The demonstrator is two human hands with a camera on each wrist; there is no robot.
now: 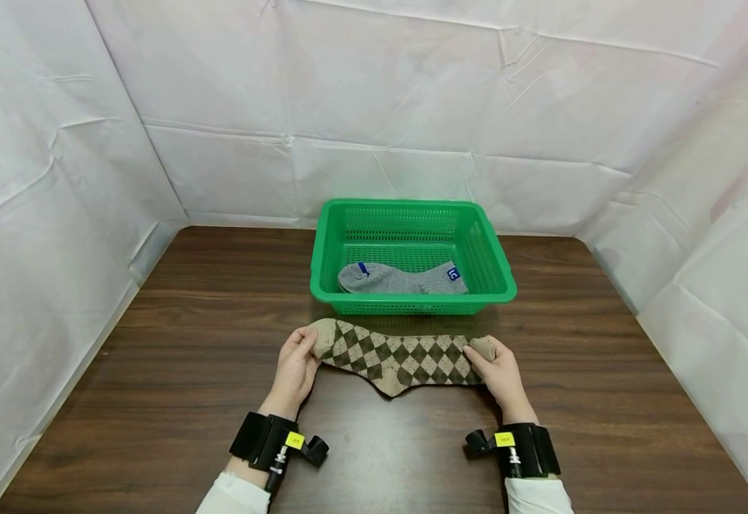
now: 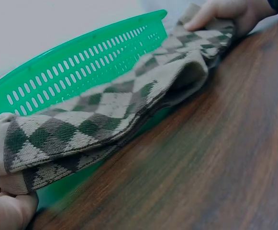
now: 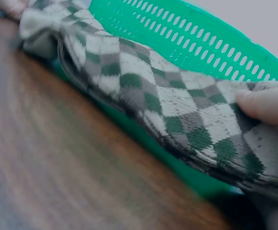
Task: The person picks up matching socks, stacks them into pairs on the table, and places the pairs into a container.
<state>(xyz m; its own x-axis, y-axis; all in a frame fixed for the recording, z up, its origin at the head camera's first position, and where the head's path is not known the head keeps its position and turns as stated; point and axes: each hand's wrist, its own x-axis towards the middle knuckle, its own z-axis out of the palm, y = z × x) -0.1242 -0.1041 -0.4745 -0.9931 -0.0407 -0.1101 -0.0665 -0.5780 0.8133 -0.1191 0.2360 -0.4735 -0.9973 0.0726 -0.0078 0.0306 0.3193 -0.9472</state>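
A pair of argyle socks point(image 1: 406, 357), beige and dark green-brown, stretches sideways in front of the basket, one sock laid over the other. At the plain beige toe end, my left hand point(image 1: 295, 360) pinches them between thumb and fingers. My right hand point(image 1: 497, 368) grips the cuff end, where a beige edge is turned over, its thumb lying on top. The left wrist view shows the two layers of the socks point(image 2: 81, 132) at the toe. In the right wrist view the heel of the socks point(image 3: 40, 36) hangs down near the far end.
Just behind the socks stands a green plastic basket point(image 1: 412, 308) with slotted walls. Grey socks point(image 1: 400, 280) with blue marks lie inside it. The brown wooden table point(image 1: 175, 371) is enclosed by white sheeting point(image 1: 387, 93) at the back and both sides.
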